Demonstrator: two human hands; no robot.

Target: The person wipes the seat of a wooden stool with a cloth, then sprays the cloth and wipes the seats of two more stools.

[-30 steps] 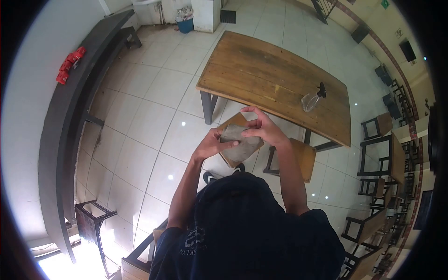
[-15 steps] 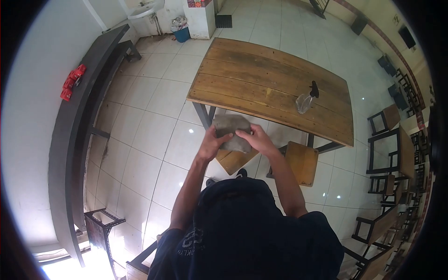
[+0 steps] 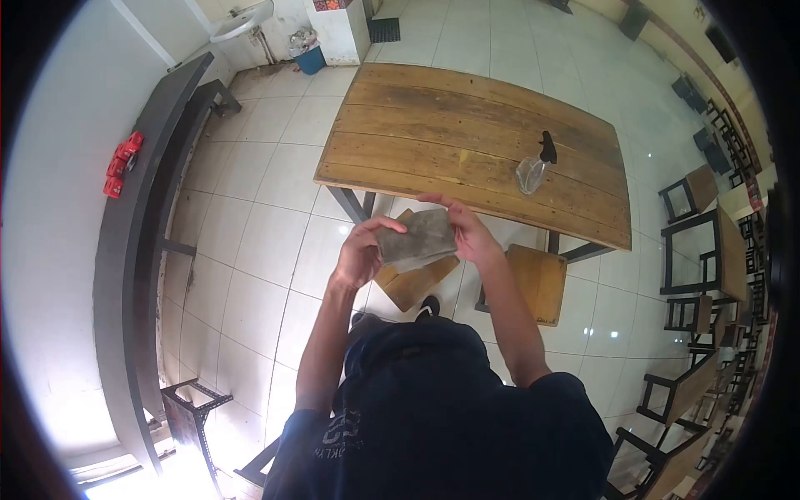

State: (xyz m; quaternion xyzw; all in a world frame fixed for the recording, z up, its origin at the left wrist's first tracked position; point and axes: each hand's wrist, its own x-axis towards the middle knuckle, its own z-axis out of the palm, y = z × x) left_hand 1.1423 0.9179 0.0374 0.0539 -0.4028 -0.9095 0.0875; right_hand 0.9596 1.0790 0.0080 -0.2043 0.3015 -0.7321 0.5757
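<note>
A grey folded cloth (image 3: 417,237) hangs in the air in front of the wooden table's near edge. My left hand (image 3: 363,252) grips its left side, thumb on top. At the cloth's right edge is my right hand (image 3: 471,233), its fingers stretched and apart, touching or close to the cloth. On the wooden table (image 3: 400,125) stands a clear spray bottle (image 3: 531,174) with a black nozzle, beyond my right hand.
Two wooden stools (image 3: 527,283) (image 3: 412,287) stand by the table's near side. Along the left wall runs a dark counter (image 3: 125,275) with red objects (image 3: 123,164). A blue bin (image 3: 310,60) is at the back; more tables and stools (image 3: 704,250) line the right.
The cloth now looks flatter and more neatly folded. My right hand's fingers have opened from their pinch on it. The view has shifted slightly, with the table appearing further left.
</note>
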